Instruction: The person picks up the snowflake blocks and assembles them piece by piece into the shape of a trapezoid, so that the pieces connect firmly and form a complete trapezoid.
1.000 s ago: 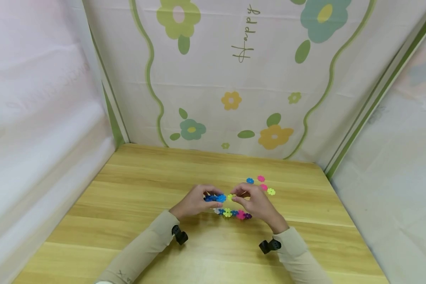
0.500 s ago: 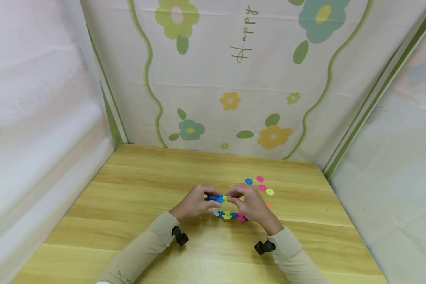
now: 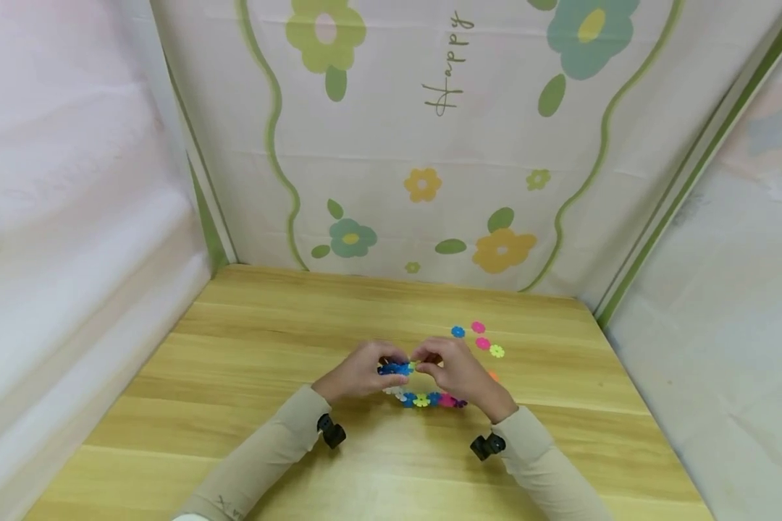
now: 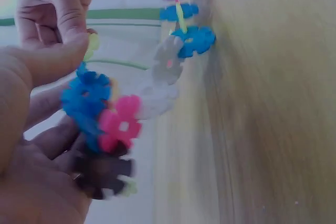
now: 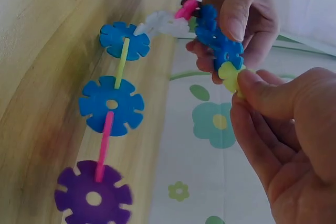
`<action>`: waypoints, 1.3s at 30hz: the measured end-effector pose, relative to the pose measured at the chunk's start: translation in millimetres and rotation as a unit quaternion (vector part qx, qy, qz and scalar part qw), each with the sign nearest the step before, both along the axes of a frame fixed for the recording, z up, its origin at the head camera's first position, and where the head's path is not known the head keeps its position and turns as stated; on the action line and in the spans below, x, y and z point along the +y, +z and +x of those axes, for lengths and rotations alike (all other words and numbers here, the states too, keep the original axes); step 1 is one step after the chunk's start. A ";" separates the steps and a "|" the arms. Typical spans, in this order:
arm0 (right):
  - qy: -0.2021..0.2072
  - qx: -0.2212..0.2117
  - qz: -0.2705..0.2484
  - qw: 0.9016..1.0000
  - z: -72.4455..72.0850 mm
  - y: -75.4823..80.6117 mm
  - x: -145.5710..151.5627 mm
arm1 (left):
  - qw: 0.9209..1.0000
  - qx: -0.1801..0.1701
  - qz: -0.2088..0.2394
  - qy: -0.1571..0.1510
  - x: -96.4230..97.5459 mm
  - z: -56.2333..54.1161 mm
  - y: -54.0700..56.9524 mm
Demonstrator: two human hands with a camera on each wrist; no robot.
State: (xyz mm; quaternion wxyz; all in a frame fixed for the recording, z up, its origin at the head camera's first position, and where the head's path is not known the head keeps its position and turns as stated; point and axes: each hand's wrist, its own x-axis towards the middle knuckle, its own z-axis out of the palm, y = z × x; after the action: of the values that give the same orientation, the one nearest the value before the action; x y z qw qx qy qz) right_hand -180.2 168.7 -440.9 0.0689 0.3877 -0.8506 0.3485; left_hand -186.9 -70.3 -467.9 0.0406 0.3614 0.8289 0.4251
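Observation:
A chain of slotted plastic flower discs bends round between my hands. My left hand (image 3: 358, 370) holds its upper end, where blue discs (image 5: 229, 53) sit beside the thumb. With thumb and fingertips, my right hand (image 3: 459, 370) pinches a yellow flower disc (image 5: 229, 75) right at the edge of the last blue one. In the left wrist view, a pink disc (image 4: 122, 124) and a dark disc (image 4: 102, 174) lie near the left palm. White discs (image 4: 167, 64) lead down to the lower run, which ends in a purple disc (image 5: 94, 195). Fingers partly hide the yellow disc.
Past my right hand, several loose discs lie on the wooden table (image 3: 267, 318): a blue one (image 3: 457, 331), two pink, a yellow one (image 3: 497, 351) and an orange one (image 3: 493, 376) partly hidden by the hand. A printed fabric wall (image 3: 365, 130) stands behind the table.
My right hand has moved left, bringing the yellow disc from a small gap away up against the blue disc. The chain's lower run has shifted slightly towards me.

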 end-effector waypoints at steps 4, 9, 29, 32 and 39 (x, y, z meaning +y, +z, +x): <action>0.010 -0.045 0.015 0.999 -1.9 0.9 8.1 | 1.000 -0.010 -0.018 -0.005 3.6 0.8 -1.0; -0.014 -0.092 0.021 0.995 -7.7 6.8 28.0 | 1.000 -0.022 -0.006 0.000 7.1 2.4 -2.8; -0.168 -0.158 0.097 0.968 -59.8 -40.4 101.4 | 0.999 -0.048 0.002 0.018 1.2 4.8 -1.1; -0.168 -0.171 0.105 0.965 -63.9 -48.0 96.0 | 0.998 -0.050 0.000 0.022 1.4 5.1 -1.3; -0.183 -0.185 0.116 0.959 -69.0 -51.9 88.2 | 0.998 -0.055 0.001 0.025 0.9 4.4 -2.0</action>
State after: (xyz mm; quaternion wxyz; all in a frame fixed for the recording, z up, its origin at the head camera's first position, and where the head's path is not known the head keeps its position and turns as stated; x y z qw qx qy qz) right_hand -249.2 256.9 -492.7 -0.0725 0.1597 -0.9392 0.2950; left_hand -182.6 -69.4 -469.9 0.0753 0.3164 0.8337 0.4463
